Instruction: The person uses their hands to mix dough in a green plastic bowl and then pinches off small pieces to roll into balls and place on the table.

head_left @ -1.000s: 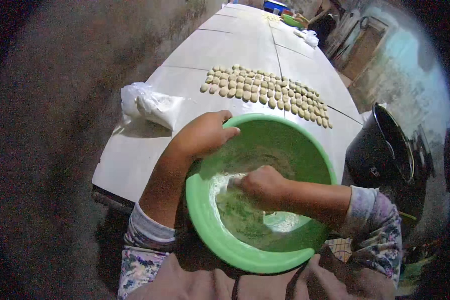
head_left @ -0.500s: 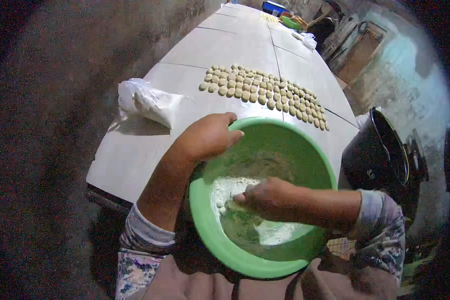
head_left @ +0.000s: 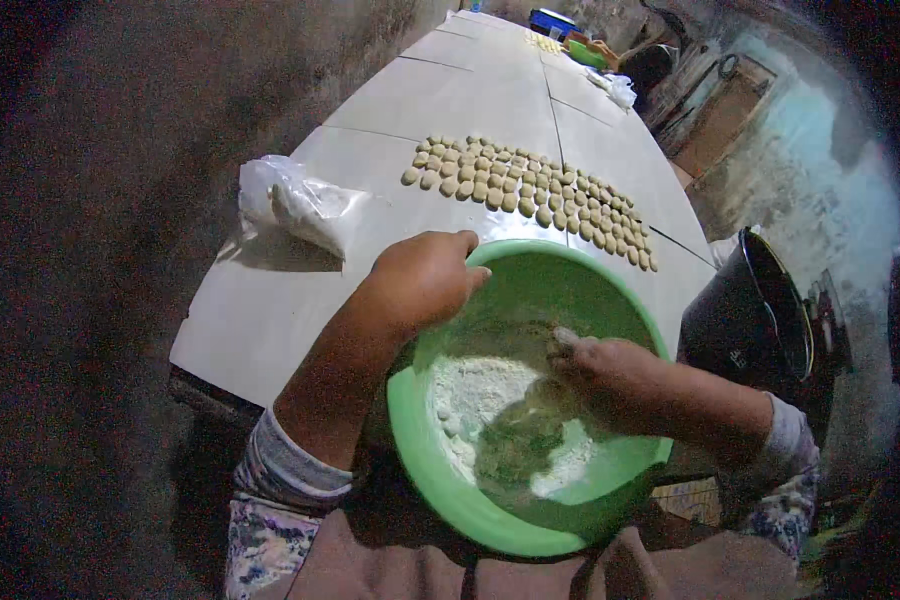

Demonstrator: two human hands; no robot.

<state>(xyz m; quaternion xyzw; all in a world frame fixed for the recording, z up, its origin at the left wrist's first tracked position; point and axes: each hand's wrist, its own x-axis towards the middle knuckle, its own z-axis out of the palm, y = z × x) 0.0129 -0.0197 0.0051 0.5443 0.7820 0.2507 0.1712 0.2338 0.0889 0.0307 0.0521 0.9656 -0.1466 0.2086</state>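
My left hand (head_left: pixel 425 280) grips the upper left rim of a large green plastic bowl (head_left: pixel 490 525), held at the near edge of the table. Inside lie white powder (head_left: pixel 480 385) and a few small lumps along the left. My right hand (head_left: pixel 610 370) is inside the bowl at the right, fingers curled, tips dusted pale; whatever they might hold is hidden. Beyond the bowl, rows of small oval dough pieces (head_left: pixel 526 206) lie on the white tiled table (head_left: pixel 270 330). A clear plastic bag of white powder (head_left: pixel 295 215) rests to the left of them.
A black bucket (head_left: pixel 730 315) stands at the table's right, near my arm. At the far end are a blue container (head_left: pixel 552 22), a green bowl (head_left: pixel 585 57), a white plastic bag (head_left: pixel 622 92) and more pale pieces (head_left: pixel 540 42). A stained wall runs along the left.
My right hand has moved from the middle of the bowl toward its upper right, uncovering more powder. My left hand and the bowl have shifted slightly right and down in view.
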